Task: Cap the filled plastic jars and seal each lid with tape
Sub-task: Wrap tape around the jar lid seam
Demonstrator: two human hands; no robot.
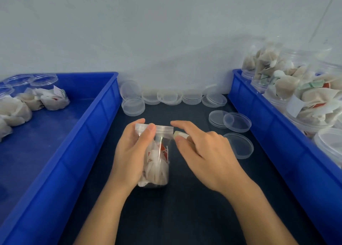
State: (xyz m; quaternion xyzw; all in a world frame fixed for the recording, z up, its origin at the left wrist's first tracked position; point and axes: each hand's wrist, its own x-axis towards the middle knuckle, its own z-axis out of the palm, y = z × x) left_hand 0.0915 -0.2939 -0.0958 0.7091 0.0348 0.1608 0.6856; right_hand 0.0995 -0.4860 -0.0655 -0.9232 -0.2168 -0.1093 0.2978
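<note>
Head: jar [157, 163] within left fingers [148, 133]

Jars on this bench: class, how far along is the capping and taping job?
Done: the jar in hand is filled and capped. In hand: the left hand grips it while the right hand holds a tape roll at the lid. Left: filled jars wait in the right bin; loose lids lie about.

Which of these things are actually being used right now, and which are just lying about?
In use: left hand gripping the capped jar; right hand holding the tape roll at its lid.

Lying about: loose lids; left blue bin; right blue bin of filled jars.
</note>
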